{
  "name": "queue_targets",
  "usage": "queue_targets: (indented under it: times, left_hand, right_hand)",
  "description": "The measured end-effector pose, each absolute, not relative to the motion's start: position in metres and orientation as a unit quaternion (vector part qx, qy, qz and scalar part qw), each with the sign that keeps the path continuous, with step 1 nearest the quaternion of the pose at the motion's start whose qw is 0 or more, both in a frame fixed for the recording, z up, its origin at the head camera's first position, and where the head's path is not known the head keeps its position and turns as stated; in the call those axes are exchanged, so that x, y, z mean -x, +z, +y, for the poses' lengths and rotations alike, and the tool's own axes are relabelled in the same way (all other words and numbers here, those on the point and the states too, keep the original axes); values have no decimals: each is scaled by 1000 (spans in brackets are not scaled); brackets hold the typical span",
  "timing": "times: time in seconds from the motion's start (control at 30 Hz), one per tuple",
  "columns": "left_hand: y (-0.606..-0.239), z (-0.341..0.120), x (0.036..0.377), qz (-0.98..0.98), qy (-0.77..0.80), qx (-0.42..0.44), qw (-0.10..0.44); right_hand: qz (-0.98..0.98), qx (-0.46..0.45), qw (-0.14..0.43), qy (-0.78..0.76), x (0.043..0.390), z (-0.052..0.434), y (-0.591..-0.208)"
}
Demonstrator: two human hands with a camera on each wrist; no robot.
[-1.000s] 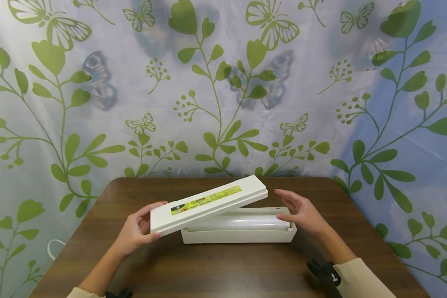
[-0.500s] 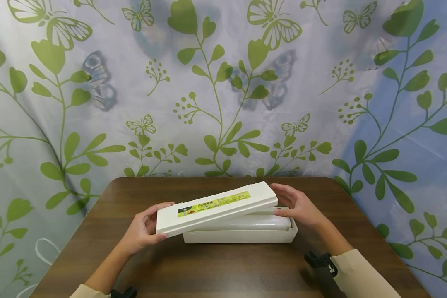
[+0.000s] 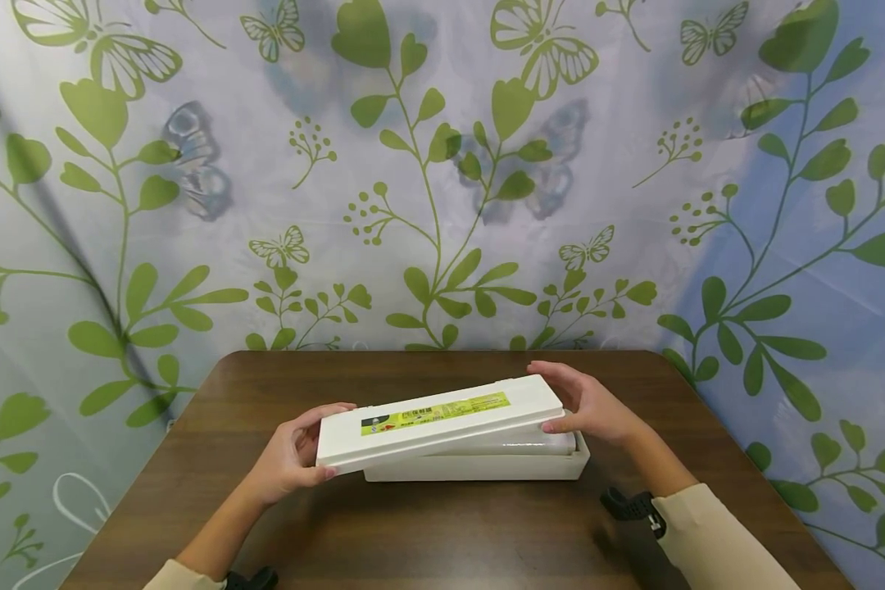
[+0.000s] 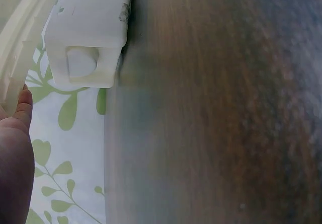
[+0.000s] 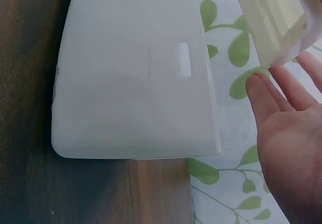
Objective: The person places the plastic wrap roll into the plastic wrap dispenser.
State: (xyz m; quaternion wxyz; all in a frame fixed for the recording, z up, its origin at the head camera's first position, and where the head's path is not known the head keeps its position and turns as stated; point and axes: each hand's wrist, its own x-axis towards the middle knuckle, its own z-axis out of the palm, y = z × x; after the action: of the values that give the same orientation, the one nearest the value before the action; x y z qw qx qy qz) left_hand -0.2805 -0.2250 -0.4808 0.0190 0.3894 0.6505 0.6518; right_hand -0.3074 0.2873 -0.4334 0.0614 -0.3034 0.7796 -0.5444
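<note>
A long white box (image 3: 479,469), its label that of cling film, lies crosswise on the table with a shiny white roll (image 3: 538,444) inside. Above it, tilted with the right end higher and farther back, is its white lid (image 3: 442,432). My left hand (image 3: 283,460) grips the lid's left end, thumb at the front corner. At the other end my right hand (image 3: 597,410) holds the lid's right end between thumb and fingers. In the right wrist view the lid (image 5: 271,17) is apart from the box (image 5: 131,83). Much of the roll is hidden.
The brown wooden table (image 3: 442,533) reaches back to a leaf-and-butterfly patterned curtain (image 3: 442,164). A white cord (image 3: 81,500) hangs beside the table's left edge. Black straps (image 3: 630,504) circle both wrists.
The lid has moved right and lower over the box, carried by my left hand. My right hand has come from beside the lid onto its right end. The box has hardly moved.
</note>
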Motion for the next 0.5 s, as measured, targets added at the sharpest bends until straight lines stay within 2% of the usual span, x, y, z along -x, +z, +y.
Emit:
queue_targets:
  times: [0.3, 0.5]
  left_hand:
    - [-479, -221, 281, 650, 648, -396, 24]
    - [-477, -220, 281, 651, 647, -397, 23]
  right_hand:
    - [751, 331, 112, -561, 307, 286, -429]
    - [758, 325, 114, -554, 307, 286, -431]
